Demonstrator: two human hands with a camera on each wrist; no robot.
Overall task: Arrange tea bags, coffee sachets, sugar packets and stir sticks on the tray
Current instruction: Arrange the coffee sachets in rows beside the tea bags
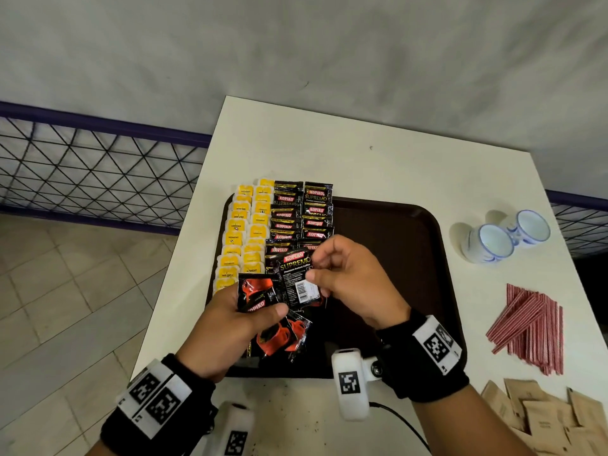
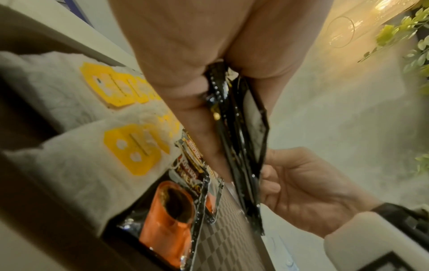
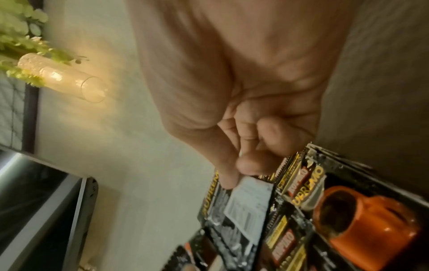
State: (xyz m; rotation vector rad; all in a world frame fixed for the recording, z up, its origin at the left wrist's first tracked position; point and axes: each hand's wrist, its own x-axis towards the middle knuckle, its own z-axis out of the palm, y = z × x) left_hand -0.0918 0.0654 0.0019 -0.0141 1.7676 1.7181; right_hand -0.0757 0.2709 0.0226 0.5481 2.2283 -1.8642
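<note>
A small stack of black coffee sachets [image 1: 263, 297] is gripped by the left hand [image 1: 227, 327], thumb laid across the top sachet and fingers curled beneath; in the left wrist view the stack is seen edge-on between thumb and fingers. One sachet [image 1: 297, 279] — back face up, with a white barcode panel — is pinched at its edge by the thumb and forefinger of the right hand [image 1: 352, 281], the other fingers being curled in. Both hands are held just above the near part of a dark brown tray [image 1: 394, 258].

On the left part of the tray, two columns of yellow-tagged tea bags [image 1: 241, 232] are laid in overlapping rows, some overhanging the rim. Just beside them, two columns of coffee sachets [image 1: 301, 213] are laid likewise. The right part of the tray shows bare, patterned plastic.

The tray is set on a white table [image 1: 362, 153]. To the right of the tray, on the tabletop, a loose pile of red-striped stir sticks [image 1: 529, 327] is seen, and nearer the person a heap of brown sugar packets [image 1: 546, 419]. Two white-and-blue cups [image 1: 506, 235] lie on their sides, touching, near the table's right edge.

Beyond the table a grey wall is seen; to the left, a blue-framed wire mesh panel [image 1: 92, 166] stands over a pale tiled floor [image 1: 65, 291]. A glass-tubed lamp [image 3: 67, 80] — lit, among green leaves — appears in the wrist views.
</note>
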